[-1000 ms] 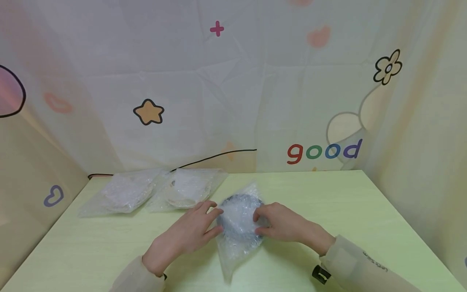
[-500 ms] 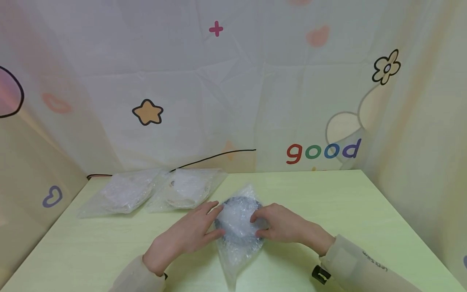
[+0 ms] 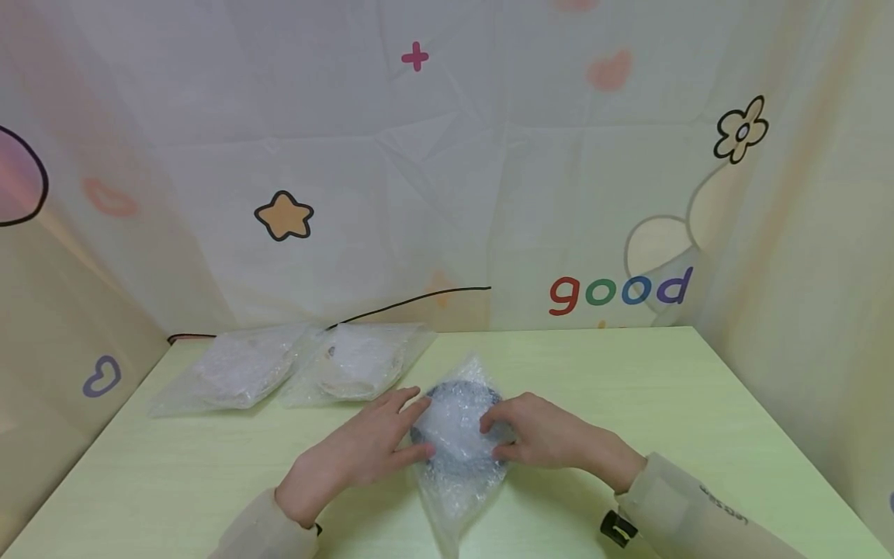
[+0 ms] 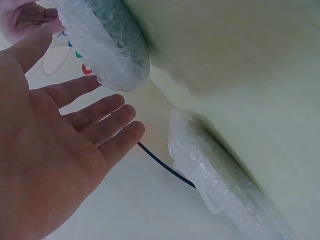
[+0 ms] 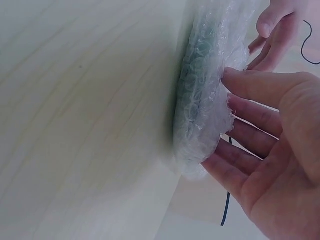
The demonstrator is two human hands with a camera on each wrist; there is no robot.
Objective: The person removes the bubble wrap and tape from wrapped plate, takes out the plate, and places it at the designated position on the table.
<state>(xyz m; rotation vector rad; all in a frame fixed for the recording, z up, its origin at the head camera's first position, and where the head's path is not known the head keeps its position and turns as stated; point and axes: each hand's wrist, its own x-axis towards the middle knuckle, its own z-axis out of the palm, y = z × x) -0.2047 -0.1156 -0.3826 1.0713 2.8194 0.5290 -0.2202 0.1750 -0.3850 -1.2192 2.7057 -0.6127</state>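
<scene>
A round, flat thing in a bubble-wrap bag (image 3: 457, 435) lies near the middle of the table; its dark rim shows through the film, but its kind is blurred. At its left side, my left hand (image 3: 370, 439) has loosely extended fingers, and the thumb touches the wrap. My right hand (image 3: 541, 431) holds the right edge of the wrap with bent fingers. In the right wrist view, the thumb and fingertips of the right hand (image 5: 280, 145) lie against the wrap (image 5: 205, 90). The left wrist view has the left palm (image 4: 55, 145) in sight, fingers spread apart.
Two more bubble-wrapped packages, one at the back left (image 3: 240, 369) and another beside it (image 3: 363, 361), lie at the rear of the pale green table (image 3: 628, 373). A printed curtain (image 3: 447, 194) rises behind and along both sides.
The wrapped round thing has turned slightly, its near tip shifting right and its far tip left. Both hands have stayed beside it with small finger movements.
</scene>
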